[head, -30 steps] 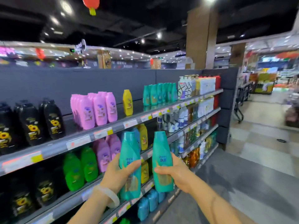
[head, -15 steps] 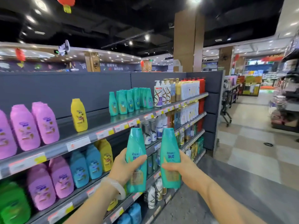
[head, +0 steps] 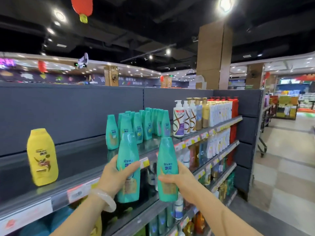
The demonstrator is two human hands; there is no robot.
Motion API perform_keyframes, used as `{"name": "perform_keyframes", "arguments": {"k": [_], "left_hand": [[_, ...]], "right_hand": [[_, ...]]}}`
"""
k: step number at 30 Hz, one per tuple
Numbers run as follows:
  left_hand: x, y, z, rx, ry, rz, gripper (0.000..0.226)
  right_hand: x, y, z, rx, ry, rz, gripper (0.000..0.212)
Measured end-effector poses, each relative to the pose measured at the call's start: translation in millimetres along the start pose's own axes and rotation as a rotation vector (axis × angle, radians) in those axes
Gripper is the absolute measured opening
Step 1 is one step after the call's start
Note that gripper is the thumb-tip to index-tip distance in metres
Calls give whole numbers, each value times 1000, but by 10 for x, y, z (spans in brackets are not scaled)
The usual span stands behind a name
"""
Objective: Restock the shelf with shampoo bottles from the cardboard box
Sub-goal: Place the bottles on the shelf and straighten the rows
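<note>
The top shelf (head: 81, 160) runs across the middle of the frame, with a group of teal bottles (head: 138, 126) standing just above center and one yellow bottle (head: 42, 157) at the left. If a new bottle bumps that group, some may tip like dominoes, I think. No cardboard box is in view. At lower center, the left hand (head: 114, 176) wraps around one teal shampoo bottle (head: 128, 167), upright. The right hand (head: 177, 178) holds a second teal bottle (head: 167, 169) the same way, just beside it.

Dark ceiling (head: 119, 28) with spotlights, brown pillar (head: 214, 55), checkered floor (head: 286, 160)
</note>
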State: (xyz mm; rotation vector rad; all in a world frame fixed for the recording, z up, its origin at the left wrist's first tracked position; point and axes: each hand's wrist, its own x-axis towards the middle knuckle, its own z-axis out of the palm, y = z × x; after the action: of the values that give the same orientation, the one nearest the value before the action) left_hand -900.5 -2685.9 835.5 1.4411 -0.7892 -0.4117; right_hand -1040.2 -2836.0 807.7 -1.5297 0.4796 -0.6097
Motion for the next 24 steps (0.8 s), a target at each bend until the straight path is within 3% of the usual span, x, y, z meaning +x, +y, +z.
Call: {"name": "perform_keyframes", "arguments": {"k": [5,13,24], "left_hand": [[492,-41,-107,40,114,4,21],[984,-52,-252,71,429,4,21],[1343,-113,22,112,668,7,23]], "right_hand": [[982,-178,54,42,-60,-82,53],[2353,-452,332,130,-241,-181,46],[2955,99,467,94,-490,-104,46]]}}
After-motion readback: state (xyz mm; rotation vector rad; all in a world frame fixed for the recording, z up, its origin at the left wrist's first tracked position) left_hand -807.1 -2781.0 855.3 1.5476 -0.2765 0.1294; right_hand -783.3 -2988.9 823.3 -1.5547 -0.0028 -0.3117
